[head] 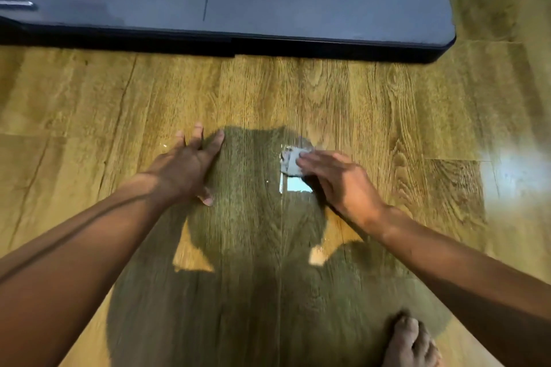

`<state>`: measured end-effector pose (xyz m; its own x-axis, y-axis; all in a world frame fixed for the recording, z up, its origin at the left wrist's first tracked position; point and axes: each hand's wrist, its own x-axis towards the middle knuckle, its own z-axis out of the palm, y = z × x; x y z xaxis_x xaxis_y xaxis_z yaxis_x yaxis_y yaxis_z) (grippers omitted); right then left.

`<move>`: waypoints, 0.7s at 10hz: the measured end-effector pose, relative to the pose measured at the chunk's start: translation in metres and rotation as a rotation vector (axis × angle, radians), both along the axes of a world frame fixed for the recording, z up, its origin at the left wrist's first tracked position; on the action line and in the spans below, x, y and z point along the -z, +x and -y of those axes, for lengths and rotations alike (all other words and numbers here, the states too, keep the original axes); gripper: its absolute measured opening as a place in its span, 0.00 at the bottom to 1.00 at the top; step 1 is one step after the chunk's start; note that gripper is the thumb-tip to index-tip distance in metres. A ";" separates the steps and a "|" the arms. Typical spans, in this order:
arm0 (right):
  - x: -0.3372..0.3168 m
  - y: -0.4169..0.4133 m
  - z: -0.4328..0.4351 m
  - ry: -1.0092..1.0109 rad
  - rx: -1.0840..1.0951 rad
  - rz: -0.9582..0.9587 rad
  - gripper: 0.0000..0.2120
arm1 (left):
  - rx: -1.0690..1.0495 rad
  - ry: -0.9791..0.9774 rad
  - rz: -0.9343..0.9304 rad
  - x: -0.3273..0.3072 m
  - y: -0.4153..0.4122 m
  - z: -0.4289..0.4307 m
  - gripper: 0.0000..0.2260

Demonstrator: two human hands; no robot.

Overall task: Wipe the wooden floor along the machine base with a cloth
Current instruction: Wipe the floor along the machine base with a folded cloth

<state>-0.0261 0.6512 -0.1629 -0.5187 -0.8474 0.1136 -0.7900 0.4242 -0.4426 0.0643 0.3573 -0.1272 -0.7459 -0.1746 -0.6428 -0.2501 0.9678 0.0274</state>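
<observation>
pressing down on a small grey-white cloth (289, 161), the right hand (338, 180) lies over its near right edge. its fingers (316, 158) are fairly straight and close together, laid flat on the fabric rather than curled round it. the hand is blurred, so i cannot tell where the thumb sits.

the cloth lies on the wooden floor (372, 104) a little right of centre, well apart from the machine base (313, 0), with a broad strip of boards between them. the left hand (187, 164) rests palm down on the floor left of the cloth, fingers straight and spread apart, holding nothing.

the machine base is a dark grey flat slab with a black edge. it runs across the far side from the left border to a rounded corner at far right. a short shiny metal bar (18, 5) shows on it at far left.

a dark shadow (244, 277) covers the boards between the two forearms and reaches the cloth. just near the cloth a small bright reflection (298, 186) shines on the floor, and a larger glare (515, 170) shows at right. a bare foot (413, 343) stands at the near right, beside the right forearm.
</observation>
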 end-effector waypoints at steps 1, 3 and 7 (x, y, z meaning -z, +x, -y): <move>-0.002 0.011 -0.019 0.129 -0.208 -0.110 0.21 | 0.007 -0.014 0.018 0.003 -0.002 -0.001 0.60; -0.003 -0.030 0.016 0.097 0.182 0.060 0.19 | 0.021 -0.019 0.042 0.003 -0.005 0.002 0.60; 0.006 0.034 -0.018 0.083 -0.111 0.008 0.19 | 0.046 0.004 0.028 0.004 -0.005 0.003 0.60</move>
<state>0.0076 0.6693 -0.1685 -0.4218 -0.9059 0.0367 -0.8306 0.3699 -0.4163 0.0593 0.3542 -0.1313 -0.7349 -0.1378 -0.6640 -0.2062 0.9782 0.0252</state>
